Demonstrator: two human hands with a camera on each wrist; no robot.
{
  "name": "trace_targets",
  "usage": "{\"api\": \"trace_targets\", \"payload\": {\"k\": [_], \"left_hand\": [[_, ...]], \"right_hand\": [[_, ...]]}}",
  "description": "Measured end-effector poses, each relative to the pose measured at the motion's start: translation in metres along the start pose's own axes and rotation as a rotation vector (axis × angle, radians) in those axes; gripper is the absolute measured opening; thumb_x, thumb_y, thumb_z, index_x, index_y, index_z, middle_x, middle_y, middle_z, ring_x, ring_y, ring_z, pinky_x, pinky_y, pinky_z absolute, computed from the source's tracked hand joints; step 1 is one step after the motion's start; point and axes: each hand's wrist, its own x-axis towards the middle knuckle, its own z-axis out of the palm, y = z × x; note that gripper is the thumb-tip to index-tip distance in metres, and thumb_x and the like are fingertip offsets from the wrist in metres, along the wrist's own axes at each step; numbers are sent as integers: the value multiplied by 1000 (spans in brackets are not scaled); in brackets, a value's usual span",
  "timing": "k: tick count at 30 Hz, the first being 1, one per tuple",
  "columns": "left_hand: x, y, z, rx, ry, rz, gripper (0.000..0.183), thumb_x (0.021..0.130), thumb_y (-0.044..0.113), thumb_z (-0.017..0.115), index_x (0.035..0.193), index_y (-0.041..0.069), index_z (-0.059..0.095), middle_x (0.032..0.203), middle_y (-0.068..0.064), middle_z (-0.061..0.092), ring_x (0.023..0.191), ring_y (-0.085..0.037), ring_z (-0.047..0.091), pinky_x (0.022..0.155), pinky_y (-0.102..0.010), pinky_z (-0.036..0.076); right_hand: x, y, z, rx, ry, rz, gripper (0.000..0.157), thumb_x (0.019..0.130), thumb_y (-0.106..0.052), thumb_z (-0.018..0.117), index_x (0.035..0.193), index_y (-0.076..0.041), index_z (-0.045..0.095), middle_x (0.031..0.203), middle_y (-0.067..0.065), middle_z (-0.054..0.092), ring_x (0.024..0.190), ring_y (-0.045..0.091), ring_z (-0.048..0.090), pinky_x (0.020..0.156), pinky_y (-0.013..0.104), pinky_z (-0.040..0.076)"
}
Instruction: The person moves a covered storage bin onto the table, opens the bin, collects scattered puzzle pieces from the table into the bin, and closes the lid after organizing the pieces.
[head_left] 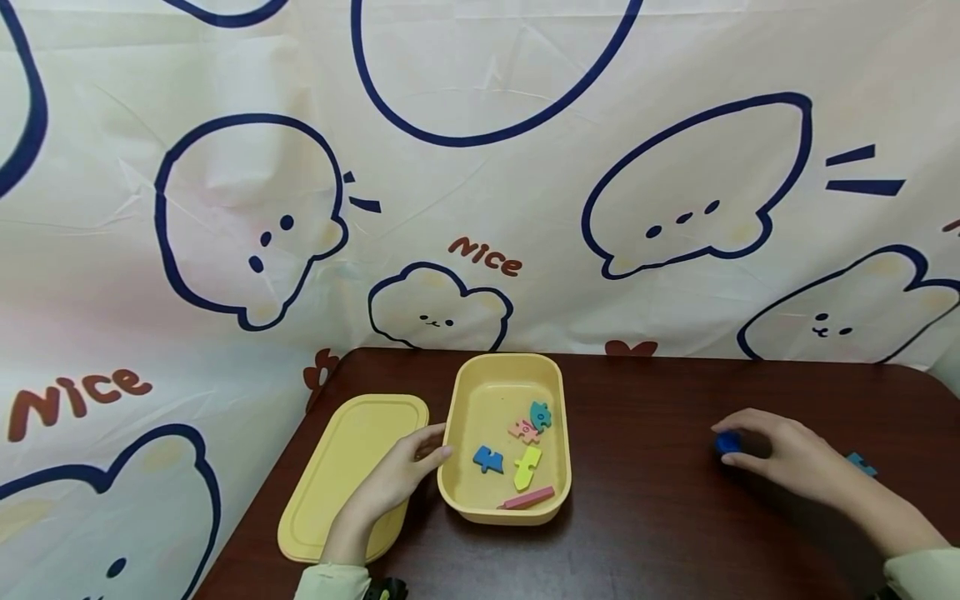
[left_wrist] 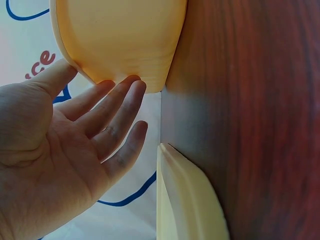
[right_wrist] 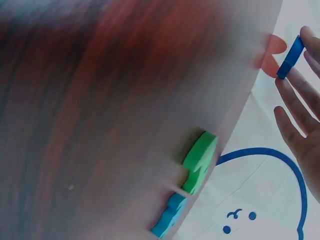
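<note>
My left hand holds the left wall of a pale yellow box, its thumb over the rim and fingertips against the outside in the left wrist view. Inside the box lie a blue puzzle piece, a yellow piece, a pink piece, a teal piece and a pink stick-shaped piece. Away to the right, my right hand pinches a small dark blue piece between thumb and fingers, raised above the table.
A yellow lid lies left of the box, partly under my left forearm. Beyond the right hand, a teal-blue piece and a green piece rest on the brown table. A cartoon-printed cloth hangs behind the table.
</note>
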Motion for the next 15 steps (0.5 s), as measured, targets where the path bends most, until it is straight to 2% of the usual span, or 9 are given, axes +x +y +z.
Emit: {"api": "trace_targets", "payload": {"k": [15], "left_hand": [[1,-1,1,5,7,-8,46,102,19,58,142,-2,50,132,-18,59,124,-36,54,100,-51,44]], "right_hand": [[12,-20,0,11,19,-79,38,77,-23,87,112,-18,72,110,-7,67,99,9,62,77,31,55]]}}
